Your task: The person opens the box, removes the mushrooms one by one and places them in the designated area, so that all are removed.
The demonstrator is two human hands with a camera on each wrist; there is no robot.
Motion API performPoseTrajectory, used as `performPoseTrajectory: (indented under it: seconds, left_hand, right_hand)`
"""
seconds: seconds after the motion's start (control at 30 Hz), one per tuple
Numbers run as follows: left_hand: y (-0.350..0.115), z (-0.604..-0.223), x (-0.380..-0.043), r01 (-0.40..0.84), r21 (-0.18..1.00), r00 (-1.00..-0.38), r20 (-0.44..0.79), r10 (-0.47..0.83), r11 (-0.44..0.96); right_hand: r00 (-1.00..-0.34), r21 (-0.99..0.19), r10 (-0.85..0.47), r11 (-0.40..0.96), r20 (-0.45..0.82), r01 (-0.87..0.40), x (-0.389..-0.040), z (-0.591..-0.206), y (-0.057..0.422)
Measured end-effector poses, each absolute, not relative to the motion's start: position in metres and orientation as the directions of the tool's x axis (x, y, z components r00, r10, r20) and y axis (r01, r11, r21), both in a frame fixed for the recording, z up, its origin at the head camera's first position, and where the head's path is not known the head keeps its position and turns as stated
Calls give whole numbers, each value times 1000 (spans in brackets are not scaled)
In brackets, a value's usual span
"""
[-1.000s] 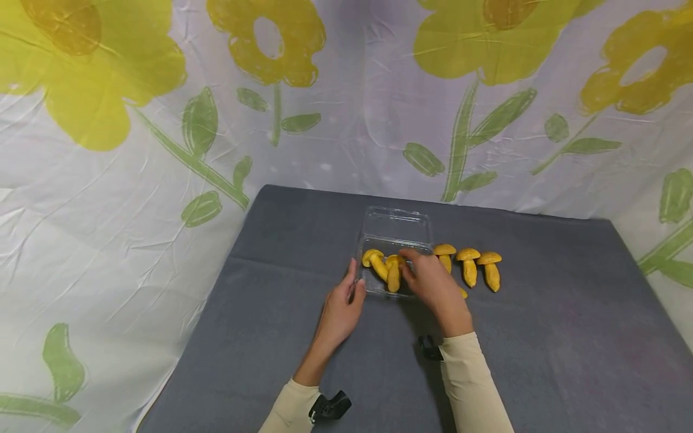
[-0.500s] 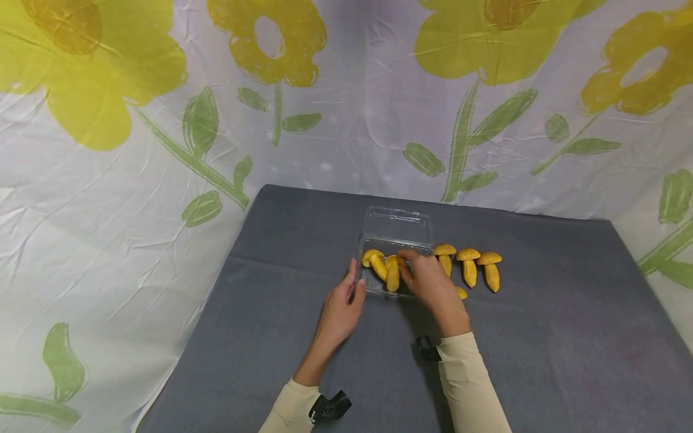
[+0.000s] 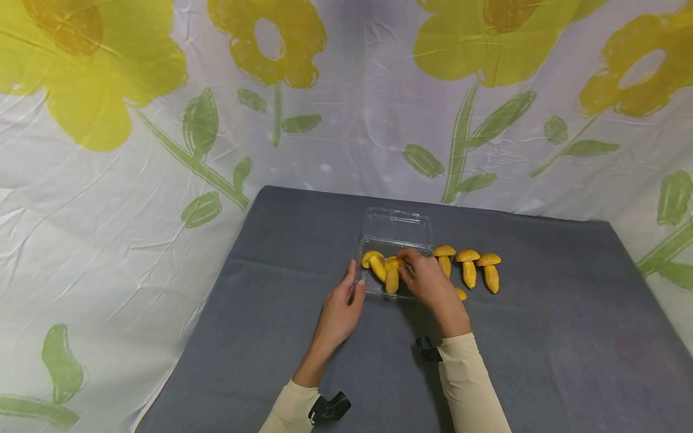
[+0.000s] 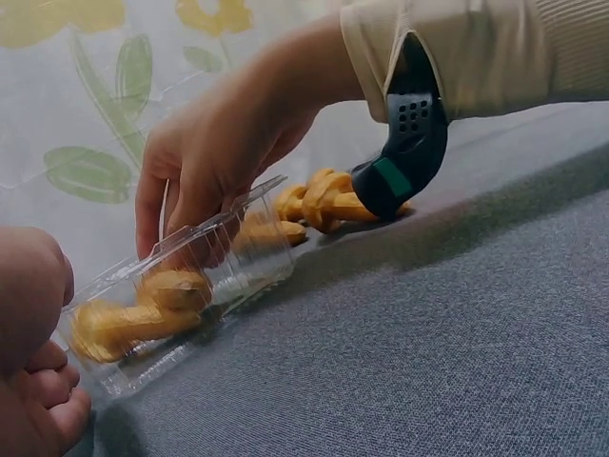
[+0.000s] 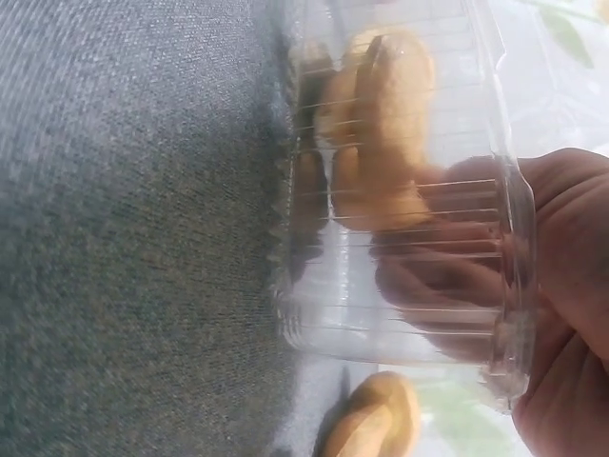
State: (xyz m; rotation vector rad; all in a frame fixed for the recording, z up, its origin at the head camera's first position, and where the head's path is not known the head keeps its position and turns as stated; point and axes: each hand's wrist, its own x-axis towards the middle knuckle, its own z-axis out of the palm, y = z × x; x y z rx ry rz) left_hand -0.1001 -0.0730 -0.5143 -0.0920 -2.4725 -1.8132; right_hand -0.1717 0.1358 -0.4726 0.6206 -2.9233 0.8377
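A clear plastic clamshell box (image 3: 405, 242) lies with its lid (image 3: 397, 225) folded back. Inside it are two yellow mushrooms; one mushroom (image 3: 373, 260) leans at the left, and beside it stands the second mushroom (image 3: 391, 282), stem towards me. My right hand (image 3: 435, 288) reaches over the box's right side and pinches that second mushroom near its cap; in the right wrist view its fingers (image 5: 438, 276) show through the plastic wall. My left hand (image 3: 340, 310) rests against the box's left side, forefinger along the edge and thumb at the near corner.
Right of the box, a row of mushrooms lies on the grey cloth: a near mushroom (image 3: 444, 258), a middle mushroom (image 3: 468, 273) and a far mushroom (image 3: 490, 275). Another mushroom (image 3: 461, 294) is mostly hidden behind my right wrist. A flower-printed curtain (image 3: 335, 144) hangs behind the table.
My right hand has shifted very slightly left, and the pinched mushroom has moved a little the same way. My left hand and the box stay in place.
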Motion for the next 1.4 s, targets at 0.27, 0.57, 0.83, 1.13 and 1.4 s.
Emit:
performPoseTrajectory:
  seconds: [0.27, 0.57, 0.83, 1.13, 1.4]
  left_hand:
    - [-74, -513, -100, 95, 949, -995, 98, 5, 301]
    - [-72, -515, -97, 97, 948, -995, 98, 13, 303]
    - [-72, -515, -95, 86, 944, -996, 86, 13, 317]
    - [-71, -516, -95, 91, 947, -996, 93, 9, 309]
    - [-72, -514, -94, 116, 947, -993, 118, 11, 300]
  right_hand:
    - [-923, -508, -359, 774, 140, -378, -172, -471, 135]
    - [-945, -550, -310, 774, 106, -315, -166, -473, 135]
    - [-955, -589, -284, 758, 88, -280, -163, -478, 135]
    - [-949, -632, -281, 712, 143, -306, -163, -475, 135]
    - [-936, -622, -274, 700, 219, -350, -165, -475, 133]
